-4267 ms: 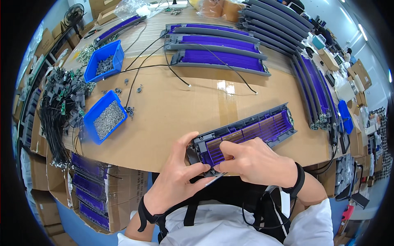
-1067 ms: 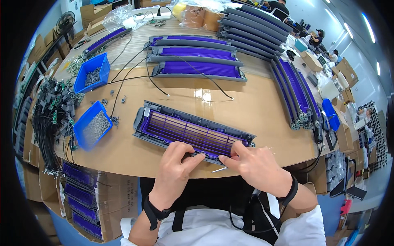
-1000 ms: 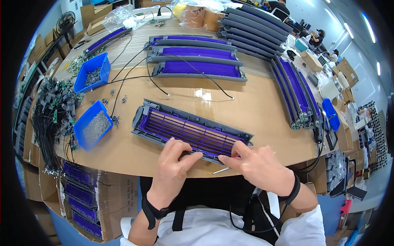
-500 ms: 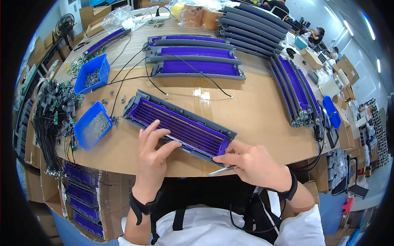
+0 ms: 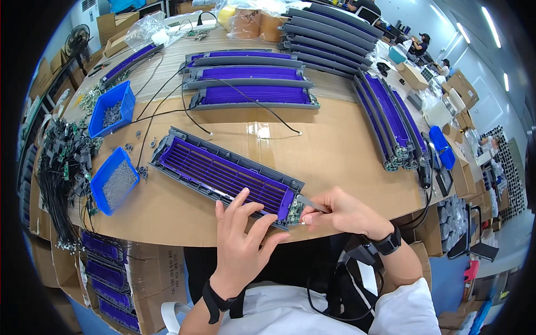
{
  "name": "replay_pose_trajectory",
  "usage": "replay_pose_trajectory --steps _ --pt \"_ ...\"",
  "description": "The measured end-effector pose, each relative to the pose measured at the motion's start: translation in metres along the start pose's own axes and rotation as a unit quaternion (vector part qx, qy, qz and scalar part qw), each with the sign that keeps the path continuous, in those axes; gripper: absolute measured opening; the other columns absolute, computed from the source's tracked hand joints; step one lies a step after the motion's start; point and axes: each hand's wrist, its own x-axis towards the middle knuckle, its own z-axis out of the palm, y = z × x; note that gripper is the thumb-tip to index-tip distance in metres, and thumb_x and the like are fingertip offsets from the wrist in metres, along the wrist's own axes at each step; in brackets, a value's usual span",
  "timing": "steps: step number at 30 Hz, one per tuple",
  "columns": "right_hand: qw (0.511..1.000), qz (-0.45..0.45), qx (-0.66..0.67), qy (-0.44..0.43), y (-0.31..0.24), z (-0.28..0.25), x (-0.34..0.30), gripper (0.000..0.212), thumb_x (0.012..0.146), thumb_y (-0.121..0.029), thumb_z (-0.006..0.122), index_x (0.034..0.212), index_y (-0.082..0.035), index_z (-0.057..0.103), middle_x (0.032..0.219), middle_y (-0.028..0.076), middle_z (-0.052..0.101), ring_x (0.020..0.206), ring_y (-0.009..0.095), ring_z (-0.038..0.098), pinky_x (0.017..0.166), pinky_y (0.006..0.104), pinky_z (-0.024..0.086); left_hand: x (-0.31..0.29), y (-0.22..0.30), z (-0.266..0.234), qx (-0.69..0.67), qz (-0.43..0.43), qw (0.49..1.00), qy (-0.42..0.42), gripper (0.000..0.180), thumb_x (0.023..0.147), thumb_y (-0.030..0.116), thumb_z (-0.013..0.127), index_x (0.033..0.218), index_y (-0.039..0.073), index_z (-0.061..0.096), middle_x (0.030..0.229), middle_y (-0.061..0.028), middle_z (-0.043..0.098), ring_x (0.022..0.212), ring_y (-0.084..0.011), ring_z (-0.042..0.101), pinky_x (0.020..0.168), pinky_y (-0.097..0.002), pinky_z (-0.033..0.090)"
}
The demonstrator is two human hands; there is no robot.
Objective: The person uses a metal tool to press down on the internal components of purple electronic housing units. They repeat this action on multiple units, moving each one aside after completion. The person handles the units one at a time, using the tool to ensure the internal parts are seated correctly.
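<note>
A long grey frame with a purple slatted insert (image 5: 223, 170) lies aslant on the cardboard in front of me. At its right end a small green circuit board (image 5: 296, 209) shows. My left hand (image 5: 245, 231) has its fingers spread, their tips touching the near edge and lower right slats. My right hand (image 5: 338, 215) is closed at the board end, pinching slim silver tweezers (image 5: 312, 204) that point up and left. A tiny white piece (image 5: 302, 223) shows by its fingertips; whether the fingers touch it is unclear.
Two blue bins (image 5: 132, 104) (image 5: 135, 177) of small parts stand at left, beside bundled black cables (image 5: 53, 190). Purple-and-grey panels (image 5: 254, 96) lie at the back, with a stack (image 5: 329, 42) behind. More panels (image 5: 391, 120) lie at right. A loose black cable (image 5: 262, 106) crosses the back ones.
The frame sits slightly further left in view and its board end is now uncovered. My left hand has slid right along the near edge. The tweezers have swung from pointing down-left to up-left.
</note>
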Motion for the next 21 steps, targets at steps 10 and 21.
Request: replay_pose_trajectory --steps 10,21 --pt "0.981 -0.114 -0.142 0.067 -0.022 0.009 -0.009 0.013 0.084 -0.006 0.068 0.090 0.005 0.065 0.073 0.016 0.065 0.068 0.032 0.060 0.062 0.0393 0.046 -0.003 0.002 0.010 0.014 0.003 1.000 0.020 0.028 0.073 0.025 0.082 0.093 0.012 0.068 0.105 -0.0057 0.059 0.126 -0.0347 0.049 0.110 -0.0674 0.018" --pt "0.992 -0.108 0.062 -0.032 -0.019 0.025 0.017 0.009 0.080 -0.002 0.069 0.082 0.003 0.062 0.072 0.011 0.055 0.066 0.022 0.053 0.059 0.0338 0.042 0.000 -0.017 -0.013 -0.084 0.044 0.995 -0.017 0.024 0.068 0.007 0.082 0.086 0.007 0.066 0.092 -0.0049 0.060 0.115 -0.0311 0.061 0.110 -0.0719 0.017"
